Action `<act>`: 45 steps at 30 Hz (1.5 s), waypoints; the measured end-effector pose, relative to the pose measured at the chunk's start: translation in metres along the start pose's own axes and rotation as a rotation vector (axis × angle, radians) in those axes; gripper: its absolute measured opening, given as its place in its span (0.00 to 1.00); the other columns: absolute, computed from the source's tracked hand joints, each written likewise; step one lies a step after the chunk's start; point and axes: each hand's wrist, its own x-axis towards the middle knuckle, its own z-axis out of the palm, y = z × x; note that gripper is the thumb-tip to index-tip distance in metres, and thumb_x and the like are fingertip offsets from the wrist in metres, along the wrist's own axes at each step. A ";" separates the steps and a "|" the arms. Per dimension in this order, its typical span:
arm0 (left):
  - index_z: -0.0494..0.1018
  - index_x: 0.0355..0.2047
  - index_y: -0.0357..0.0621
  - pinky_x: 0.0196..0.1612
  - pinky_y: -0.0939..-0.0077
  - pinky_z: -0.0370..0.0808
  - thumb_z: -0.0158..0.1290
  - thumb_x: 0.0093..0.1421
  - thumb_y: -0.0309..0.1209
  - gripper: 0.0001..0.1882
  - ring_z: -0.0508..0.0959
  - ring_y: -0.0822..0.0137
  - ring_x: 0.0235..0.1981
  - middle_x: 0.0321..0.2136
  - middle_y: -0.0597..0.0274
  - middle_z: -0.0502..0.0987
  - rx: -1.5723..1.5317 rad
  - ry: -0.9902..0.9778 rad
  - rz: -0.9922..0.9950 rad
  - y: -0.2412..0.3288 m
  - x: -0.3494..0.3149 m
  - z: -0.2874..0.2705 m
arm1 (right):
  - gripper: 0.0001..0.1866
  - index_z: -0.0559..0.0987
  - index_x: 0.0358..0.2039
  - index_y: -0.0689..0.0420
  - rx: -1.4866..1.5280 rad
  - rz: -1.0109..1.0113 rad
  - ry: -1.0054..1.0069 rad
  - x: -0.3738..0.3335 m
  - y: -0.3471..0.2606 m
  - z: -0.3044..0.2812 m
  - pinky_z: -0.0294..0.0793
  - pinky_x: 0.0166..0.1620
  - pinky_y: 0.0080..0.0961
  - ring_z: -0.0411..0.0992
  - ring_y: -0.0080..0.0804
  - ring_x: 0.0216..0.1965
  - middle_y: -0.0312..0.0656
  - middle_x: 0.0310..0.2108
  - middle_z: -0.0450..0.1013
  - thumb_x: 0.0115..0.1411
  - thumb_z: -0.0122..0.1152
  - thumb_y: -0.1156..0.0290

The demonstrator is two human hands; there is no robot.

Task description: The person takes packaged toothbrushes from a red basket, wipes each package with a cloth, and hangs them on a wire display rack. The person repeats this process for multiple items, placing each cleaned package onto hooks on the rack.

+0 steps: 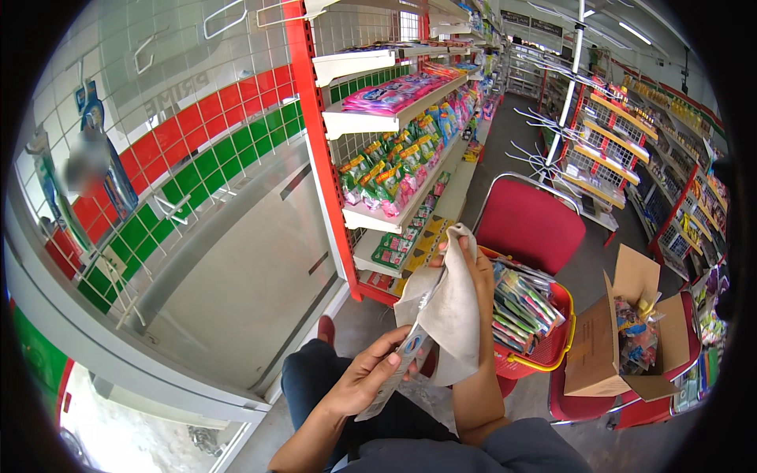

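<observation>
Premises: a retail aisle with a grey floor (pixel 505 150), viewed from a seated or crouched position, dark trouser knee in the lower centre. A red-framed shelving unit (pixel 315 118) with white shelves stands ahead, stocked with small carded packets in green, pink and yellow; its lowest shelves hold flat carded goods. To the left of the unit is a white wire-grid wall panel (pixel 181 87) crossed by a red and green tiled band, with bare hooks fixed to it. Further shelving with yellow-edged racks (pixel 607 134) lines the far right, under ceiling strip lights. The left hand (pixel 367 378) is closed on a long, narrow carded packet (pixel 398 370), thumb across its face, fingers curled behind; the packet sits low in the centre, above the knee. The right hand (pixel 473 264) is raised, fingers pinched on the top of a grey cloth (pixel 449 307) that hangs down and touches the packet. Just beside the right forearm stands a red shopping basket (pixel 552 347) with a yellow handle, filled with multicoloured packets. Near it on the right, an open cardboard box (pixel 607 355) holds more packets, and rests on a red surface.
</observation>
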 end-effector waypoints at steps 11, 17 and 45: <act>0.60 0.64 0.38 0.46 0.74 0.70 0.44 0.71 0.35 0.24 0.71 0.71 0.43 0.45 0.60 0.71 0.110 0.138 0.049 0.009 0.007 -0.007 | 0.30 0.63 0.65 0.59 -0.144 -0.380 -0.171 -0.016 0.012 0.015 0.70 0.52 0.22 0.69 0.24 0.51 0.41 0.54 0.70 0.65 0.60 0.67; 0.62 0.62 0.35 0.44 0.77 0.69 0.50 0.67 0.28 0.24 0.72 0.66 0.42 0.42 0.55 0.70 0.639 0.192 0.242 0.001 0.015 -0.008 | 0.18 0.75 0.53 0.63 -0.304 -0.255 -0.064 0.000 0.015 0.014 0.73 0.43 0.18 0.73 0.19 0.42 0.38 0.42 0.76 0.63 0.60 0.72; 0.76 0.39 0.37 0.29 0.77 0.69 0.61 0.60 0.29 0.10 0.71 0.73 0.24 0.25 0.61 0.74 0.622 0.173 0.237 -0.007 0.038 -0.024 | 0.09 0.83 0.35 0.62 -0.357 -0.326 0.023 0.022 0.004 -0.003 0.68 0.31 0.14 0.69 0.13 0.28 0.31 0.26 0.76 0.62 0.66 0.68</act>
